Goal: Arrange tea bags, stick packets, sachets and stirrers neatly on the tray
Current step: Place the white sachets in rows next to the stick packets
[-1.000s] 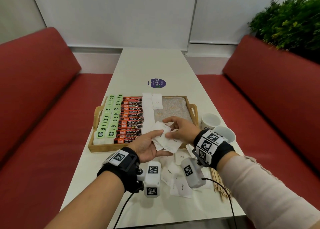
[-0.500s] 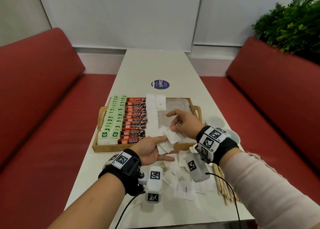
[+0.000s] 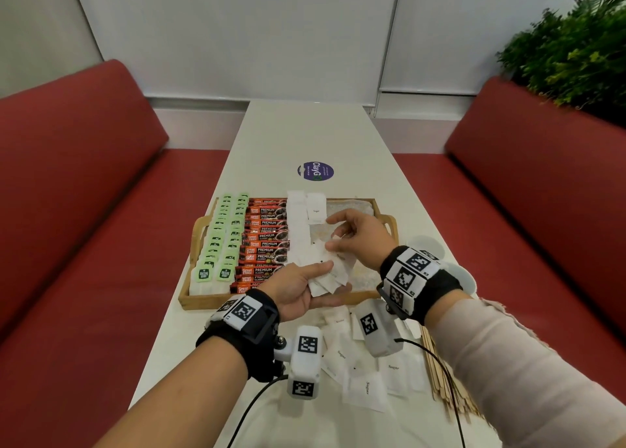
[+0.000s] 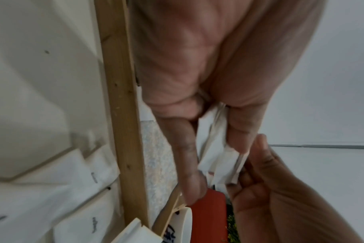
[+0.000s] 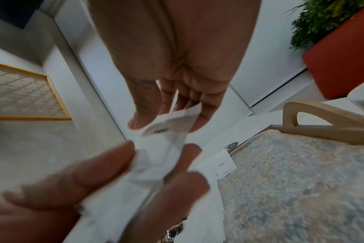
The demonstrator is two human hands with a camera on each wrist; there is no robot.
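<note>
Sachets (image 3: 366,376) lie loose on the white table (image 3: 189,353) close to us, and some say "Sugar". Thin wood stirrers (image 3: 440,376) lie beside them on the right. A bit farther, our left hand (image 3: 298,290) grasps a small bunch of white sachets (image 3: 330,275) between thumb and fingers, just over the near edge of the tray (image 3: 271,300). Our right hand (image 3: 359,241) pinches one sachet (image 5: 170,125) off the top of that bunch. On the tray we see green tea bags (image 3: 220,241) in rows on the left, then red stick packets (image 3: 266,244), then a line of white sachets (image 3: 299,224). The right part of the tray is bare. Two white cups (image 3: 426,244) stand right of the tray. Far up the table is a round purple sticker (image 3: 315,171).
</note>
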